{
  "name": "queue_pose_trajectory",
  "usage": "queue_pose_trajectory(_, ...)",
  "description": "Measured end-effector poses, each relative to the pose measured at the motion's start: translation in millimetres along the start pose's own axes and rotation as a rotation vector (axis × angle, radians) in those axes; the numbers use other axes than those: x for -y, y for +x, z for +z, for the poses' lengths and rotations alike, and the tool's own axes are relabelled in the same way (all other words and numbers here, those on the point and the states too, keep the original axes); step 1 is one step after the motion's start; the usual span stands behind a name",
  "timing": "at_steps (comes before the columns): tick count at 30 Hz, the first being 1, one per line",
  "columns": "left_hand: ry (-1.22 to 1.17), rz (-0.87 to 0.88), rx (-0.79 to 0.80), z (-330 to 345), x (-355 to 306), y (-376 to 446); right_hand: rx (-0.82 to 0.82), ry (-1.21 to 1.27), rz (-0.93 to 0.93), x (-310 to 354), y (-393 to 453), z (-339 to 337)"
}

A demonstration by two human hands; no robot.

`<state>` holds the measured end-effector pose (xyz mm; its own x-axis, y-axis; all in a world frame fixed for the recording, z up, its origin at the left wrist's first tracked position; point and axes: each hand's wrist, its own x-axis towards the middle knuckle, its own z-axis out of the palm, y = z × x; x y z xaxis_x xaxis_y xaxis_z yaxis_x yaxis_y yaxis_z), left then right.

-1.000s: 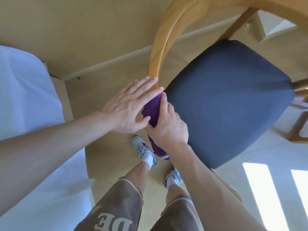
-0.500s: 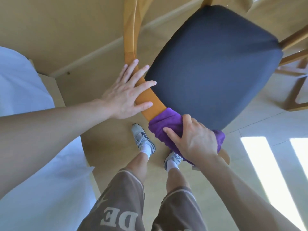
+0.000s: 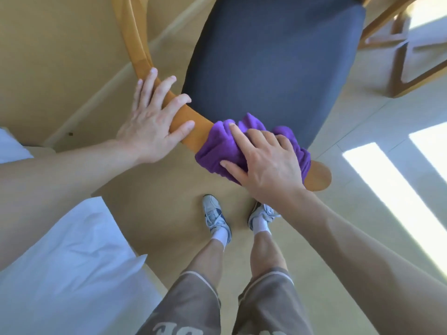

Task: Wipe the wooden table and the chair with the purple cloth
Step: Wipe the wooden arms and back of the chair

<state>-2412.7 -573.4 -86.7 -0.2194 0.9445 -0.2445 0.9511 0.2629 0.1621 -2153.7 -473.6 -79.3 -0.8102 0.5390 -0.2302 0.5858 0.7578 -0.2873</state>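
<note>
While the left hand [image 3: 151, 124] is laid on the curved wooden backrest [image 3: 137, 42] of the chair [image 3: 273, 64] with fingers spread and straight, the purple cloth [image 3: 219, 147] is bunched around the rail just beside it, near the rail's rounded end [image 3: 318, 176]. The cloth is gripped by the right hand [image 3: 268, 163], fingers curled over it and thumb pressed along its near edge. A white bed [image 3: 63, 269] is seen at the lower left.
</note>
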Motion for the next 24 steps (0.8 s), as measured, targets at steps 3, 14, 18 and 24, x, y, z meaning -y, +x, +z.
queue_pose_trajectory(3, 0.011, -0.007, 0.016, -2, -3, -1, 0.000, -0.051, 0.120, -46, -38, -5)
queue_pose_trajectory(14, -0.006, 0.031, -0.017, 6, -119, 38, -0.128, 0.047, 0.545, 2, -16, 0)
queue_pose_trajectory(18, -0.018, 0.040, -0.098, 12, -109, 33, -0.120, 0.051, 0.341, -10, -27, 3)
queue_pose_trajectory(24, -0.034, 0.031, -0.078, 11, -111, 34, 0.012, 0.134, 0.279, -82, -52, -11)
